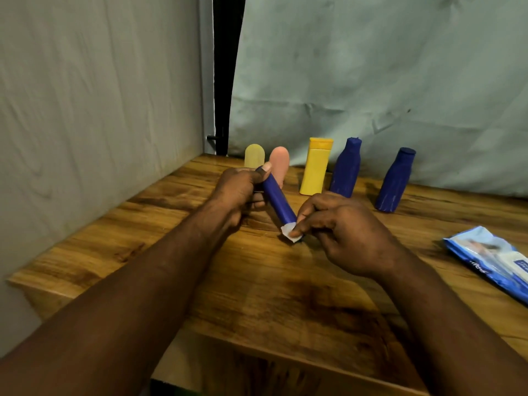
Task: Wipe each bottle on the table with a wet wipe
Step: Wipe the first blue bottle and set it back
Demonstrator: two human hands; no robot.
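Far left: a pale grey cloth wall, hanging down beside the wooden table. At the back of the table, leftmost in a row, a pale yellow bottle, upright, its lower part hidden behind the left hand. Left hand raised above the tabletop, fingers curled round the upper end of a slim blue bottle, thumb tip laid on its top. Slim blue bottle held tilted, upper end back and to the left, lower end down to the right, close above the table. Just behind it, a pink bottle, upright, round-topped, partly covered by the slim one. At the lower end of the slim blue bottle, a small white wet wipe, bunched against the bottle's base; touching the tabletop or not, cannot tell. Next in the back row, a yellow bottle with a flat, deeper yellow cap, upright. In front of it, the right hand, fingers bent, thumb and forefinger pinching the wet wipe at the bottle's end. Behind the right hand, a dark blue bottle, upright, near the yellow one. Further right, apart from it, a second dark blue bottle, also upright. Behind the whole row, a creased pale green cloth. At the far right edge, flat on the table, a blue pack of wipes, partly cut off by the frame.
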